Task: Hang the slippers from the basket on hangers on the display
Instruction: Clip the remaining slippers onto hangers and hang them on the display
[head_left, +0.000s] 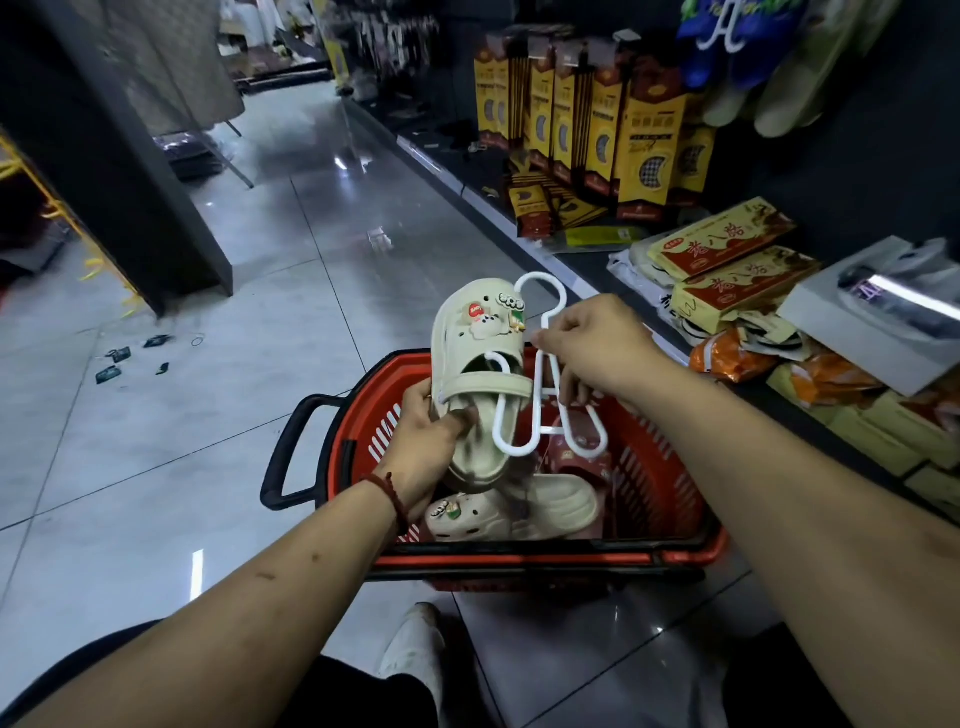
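A cream clog slipper (480, 332) with small charms on its top is held upright over the red basket (670, 499). My left hand (431, 441) grips its heel end from below. My right hand (592, 348) pinches the stem of a white plastic hanger (545, 410). One loop of the hanger passes under the slipper's heel strap; the other loop hangs free beside it. In the basket lie a second cream slipper (467, 517) with charms and another pale slipper sole up (561, 501).
The basket's black handle (283, 457) sticks out left over the tiled floor. A low shelf (582, 270) on the right carries boxed insoles (644, 140) and flat packets. Slippers on a white hanger (727, 47) hang at the top right. Small scraps (119, 358) litter the floor left.
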